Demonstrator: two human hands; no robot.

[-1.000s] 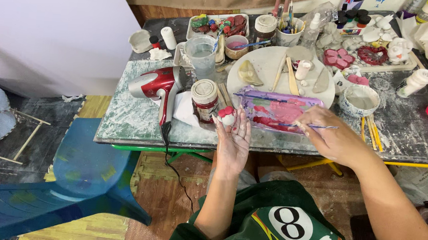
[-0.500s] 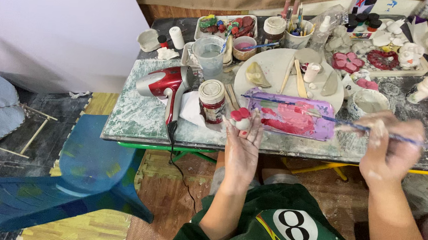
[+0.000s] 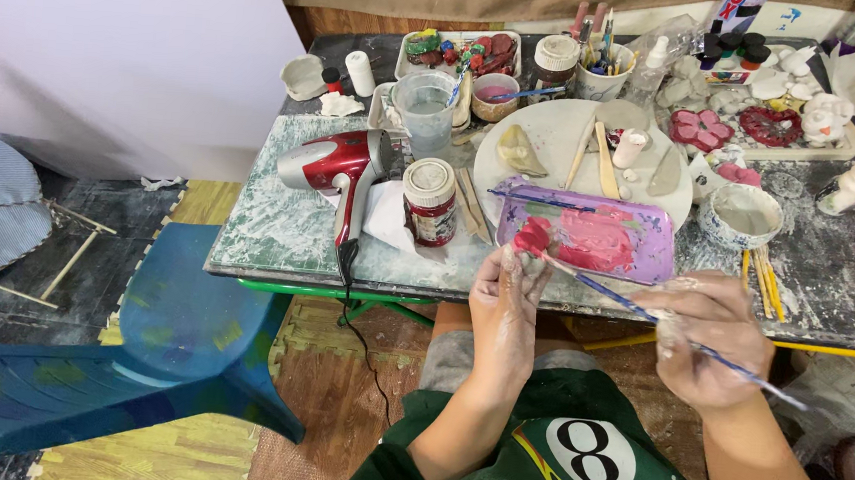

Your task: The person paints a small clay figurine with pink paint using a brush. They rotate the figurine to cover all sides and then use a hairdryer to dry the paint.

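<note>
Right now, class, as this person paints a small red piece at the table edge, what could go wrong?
1. The small red-painted clay piece is pinched in the left hand over the lap; wet paint might drip onto the green shirt.
2. The thin blue-handled brush in the right hand could smear paint onto the fingers.
3. The red hair dryer has its cord hanging off the table; a knee might snag it.

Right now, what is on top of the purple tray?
The purple tray has smears of red and pink paint and a thin brush lying across its far edge. The left hand and its small red piece cover the near left corner.
</note>
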